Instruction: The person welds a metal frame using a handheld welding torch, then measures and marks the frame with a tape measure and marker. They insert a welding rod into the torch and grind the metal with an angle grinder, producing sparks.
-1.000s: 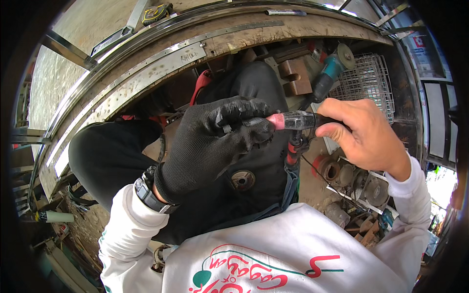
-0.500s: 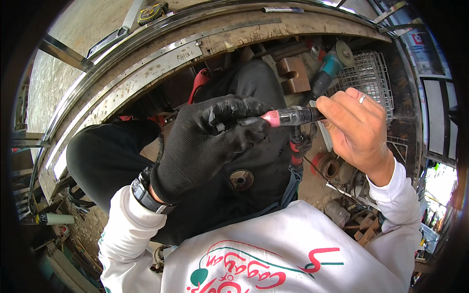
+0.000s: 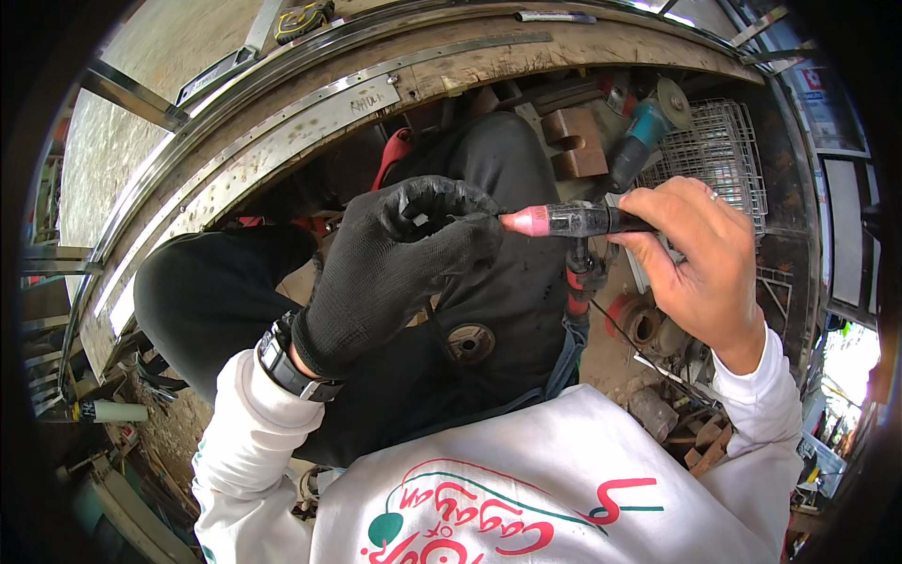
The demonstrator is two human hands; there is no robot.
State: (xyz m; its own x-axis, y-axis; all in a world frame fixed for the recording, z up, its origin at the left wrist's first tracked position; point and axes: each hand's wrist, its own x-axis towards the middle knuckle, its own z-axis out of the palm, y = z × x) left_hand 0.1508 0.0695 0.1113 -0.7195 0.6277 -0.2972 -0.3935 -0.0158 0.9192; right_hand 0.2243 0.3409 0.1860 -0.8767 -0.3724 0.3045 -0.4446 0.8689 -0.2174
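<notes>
A pen-shaped holder (image 3: 583, 221) with a black barrel and a pink nose lies level between my two hands, above my lap. My bare right hand (image 3: 700, 249) is closed round its right end, thumb and fingers on the black part. On my left hand (image 3: 399, 258) is a worn black glove. Its thumb and fingertips are pinched together at the reddish tip of the nose, touching it. The other left fingers curl into a loop. Whether something small sits between the left fingertips is hidden. A wristwatch (image 3: 287, 362) is on my left wrist.
Ahead runs a wooden bench edge (image 3: 489, 66) with metal strips, a marker (image 3: 554, 17) and a tape measure (image 3: 303, 21). Under it are a teal angle grinder (image 3: 644, 136), a brown metal block (image 3: 575, 141) and a wire basket (image 3: 719, 160). A cutting disc (image 3: 472, 344) lies by my legs.
My left fingertips have slid left off the pink nose to its tip, so more of it shows. My right hand has moved slightly right with the holder.
</notes>
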